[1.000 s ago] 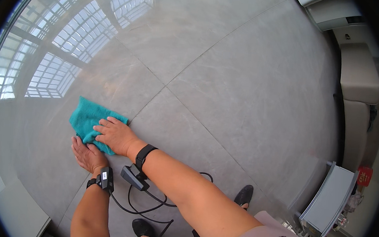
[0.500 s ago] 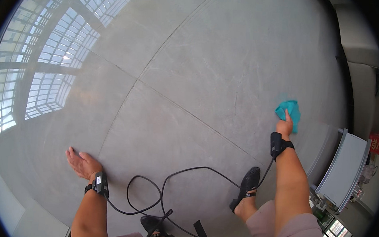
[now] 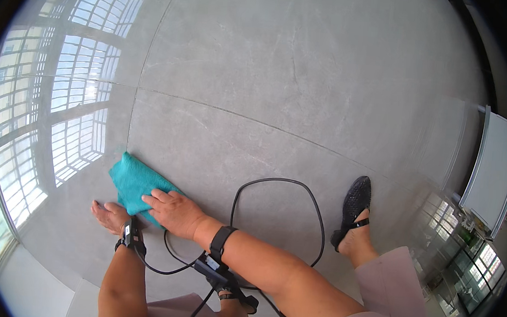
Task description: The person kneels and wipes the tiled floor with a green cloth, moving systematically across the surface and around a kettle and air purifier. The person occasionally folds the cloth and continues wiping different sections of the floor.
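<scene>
A folded teal cloth (image 3: 138, 180) lies on the grey floor at the left. My right hand (image 3: 175, 213) reaches across my body and presses on the cloth's right part, its fingers bent over the fabric. Just below the cloth's left end, my left hand (image 3: 112, 216) is set down on the floor with its fingers stretched out and nothing in it. Part of that hand's fingertips and palm is hard to make out. Each wrist wears a black strapped device with a cable.
A black cable (image 3: 287, 181) loops over the floor (image 3: 260, 69) near my feet. My black woven shoe (image 3: 356, 202) stands at the right, the other shoe (image 3: 237, 294) lower centre. A white-topped stand (image 3: 493, 171) is at the far right. Window reflections shine at the left.
My right hand has swept the teal cloth from the far right to the left, close to my left hand. My left hand stays nearly in place. The view has shifted.
</scene>
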Demonstrator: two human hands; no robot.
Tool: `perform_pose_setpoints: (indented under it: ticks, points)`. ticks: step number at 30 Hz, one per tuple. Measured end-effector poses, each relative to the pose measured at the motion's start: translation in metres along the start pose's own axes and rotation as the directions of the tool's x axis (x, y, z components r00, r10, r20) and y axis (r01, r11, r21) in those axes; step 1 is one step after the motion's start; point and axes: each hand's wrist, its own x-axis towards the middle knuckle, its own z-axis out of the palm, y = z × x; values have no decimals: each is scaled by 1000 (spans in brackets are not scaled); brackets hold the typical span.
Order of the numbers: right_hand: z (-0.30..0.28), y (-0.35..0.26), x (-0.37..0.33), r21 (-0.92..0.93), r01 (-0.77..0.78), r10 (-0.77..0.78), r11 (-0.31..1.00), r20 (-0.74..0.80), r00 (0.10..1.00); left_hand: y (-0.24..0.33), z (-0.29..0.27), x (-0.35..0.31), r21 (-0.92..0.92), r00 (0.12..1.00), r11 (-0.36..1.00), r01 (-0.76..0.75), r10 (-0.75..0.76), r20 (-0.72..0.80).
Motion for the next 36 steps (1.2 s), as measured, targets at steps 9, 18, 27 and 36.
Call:
perform_pose_setpoints:
  ticks: [9, 18, 27, 36]
  points:
    - [-129, 191, -214, -164, -781, 361, 603, -817, 450, 0, -1, -2, -14, 1000, 1000, 3, -3, -3]
    - [-217, 223, -202, 292, -698, 536, 654, -830, 155, 12, -7, -10, -46, 998, 997, 59, -57, 33]
    - [-25, 38, -41, -22, -221, 197, 975, -372, 907, -2, 0, -2, 14, 1000, 1000, -5, 5, 18]
    - [-127, 94, -118, 197, -569, 566, 799, -568, 598, 3, -1, -6, -3, 1000, 1000, 16, -16, -2]
